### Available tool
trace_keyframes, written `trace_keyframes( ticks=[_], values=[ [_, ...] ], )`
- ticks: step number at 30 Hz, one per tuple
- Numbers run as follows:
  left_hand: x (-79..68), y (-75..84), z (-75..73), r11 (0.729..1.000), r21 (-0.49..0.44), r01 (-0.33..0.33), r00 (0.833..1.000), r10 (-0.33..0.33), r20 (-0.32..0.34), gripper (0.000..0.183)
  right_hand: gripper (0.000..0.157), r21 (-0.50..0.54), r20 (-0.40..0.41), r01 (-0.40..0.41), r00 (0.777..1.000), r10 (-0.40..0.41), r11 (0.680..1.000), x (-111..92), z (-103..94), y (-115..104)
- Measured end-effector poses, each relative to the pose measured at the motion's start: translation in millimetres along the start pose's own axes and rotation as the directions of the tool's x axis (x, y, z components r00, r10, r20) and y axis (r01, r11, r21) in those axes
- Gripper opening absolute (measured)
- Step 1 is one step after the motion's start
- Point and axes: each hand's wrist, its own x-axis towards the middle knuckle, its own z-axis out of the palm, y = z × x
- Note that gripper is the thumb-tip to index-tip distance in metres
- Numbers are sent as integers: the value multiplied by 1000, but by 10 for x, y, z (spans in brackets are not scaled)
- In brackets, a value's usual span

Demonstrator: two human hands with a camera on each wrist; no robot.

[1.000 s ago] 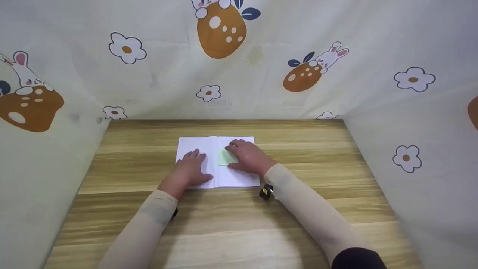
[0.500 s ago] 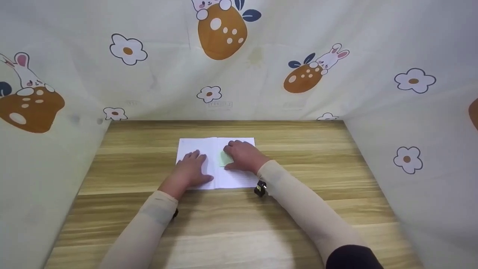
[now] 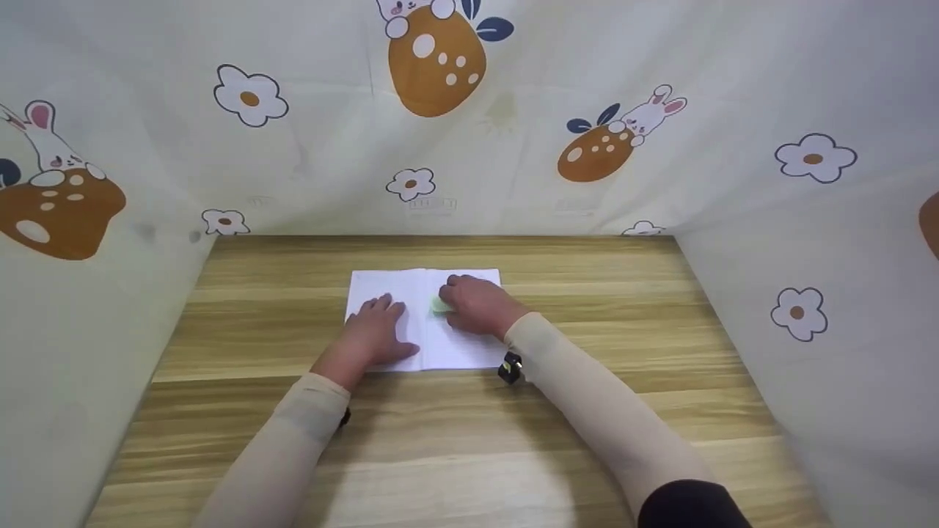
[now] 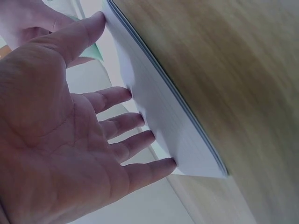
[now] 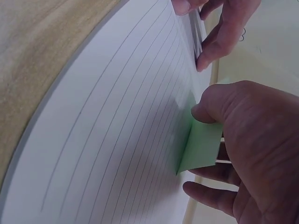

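Note:
An open notebook (image 3: pixel 462 348) with ruled white pages lies on the wooden table. My left hand (image 3: pixel 373 334) rests on its left page, fingers spread; the left wrist view shows the fingertips (image 4: pixel 148 136) pressing the paper. Over the right page, my right hand (image 3: pixel 480 304) pinches a small light-green sticky note (image 5: pixel 202 147) between thumb and fingers. In the right wrist view the note stands up from the page, its lower edge against the lined paper. Most of the note is hidden by the right hand in the head view.
The wooden table (image 3: pixel 455 455) extends around the notebook on all sides. Pale cloth walls (image 3: pixel 323 147) printed with rabbits and flowers enclose the back and both sides. A small black device (image 3: pixel 510 367) sits at the right wrist.
My right hand has shifted slightly left, and its thumb and fingers have closed on the sticky note, whose near edge has lifted from the page. The left hand stays in place.

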Motion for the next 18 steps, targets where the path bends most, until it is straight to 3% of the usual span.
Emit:
trace_keyframes(
  ticks=[11, 18],
  values=[
    [24, -11, 29, 1000, 0, 18, 1000, -18, 5, 90, 13, 30, -61, -4, 998, 5, 1000, 25, 87, 2],
    [28, -18, 29, 1000, 9, -1, 1000, 1, -12, 89, 16, 18, -150, -1, 989, 3, 1000, 58, 118, 3]
  ],
)
